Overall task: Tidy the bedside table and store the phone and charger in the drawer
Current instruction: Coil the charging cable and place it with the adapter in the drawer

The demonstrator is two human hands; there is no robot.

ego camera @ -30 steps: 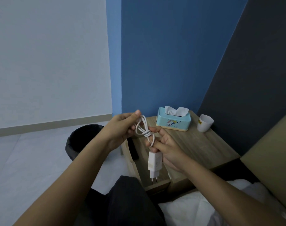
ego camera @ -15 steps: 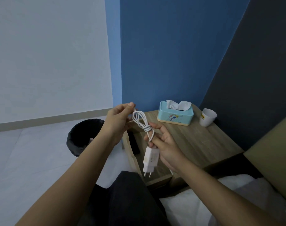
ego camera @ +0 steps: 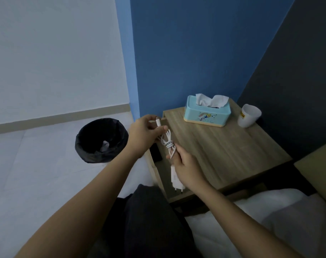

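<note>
A white charger [ego camera: 175, 178] with its cable [ego camera: 168, 143] wound into a knotted bundle hangs between my hands, over the open drawer [ego camera: 162, 175] at the left side of the wooden bedside table [ego camera: 223, 155]. My right hand [ego camera: 188, 170] grips the plug body, prongs pointing down. My left hand [ego camera: 145, 134] pinches the cable's free end with its white connector. A dark flat thing, possibly the phone [ego camera: 156, 151], lies in the drawer, partly hidden by my hands.
A teal tissue box [ego camera: 206, 113] and a white cup [ego camera: 248, 116] stand at the table's back. A black-lined bin [ego camera: 100, 140] sits on the floor to the left. White bedding [ego camera: 260, 220] lies at lower right, my dark-clothed knee [ego camera: 149, 220] below.
The view has tilted, and both hands with the charger sit lower, nearer the open drawer. My left hand has slid to the cable's connector end.
</note>
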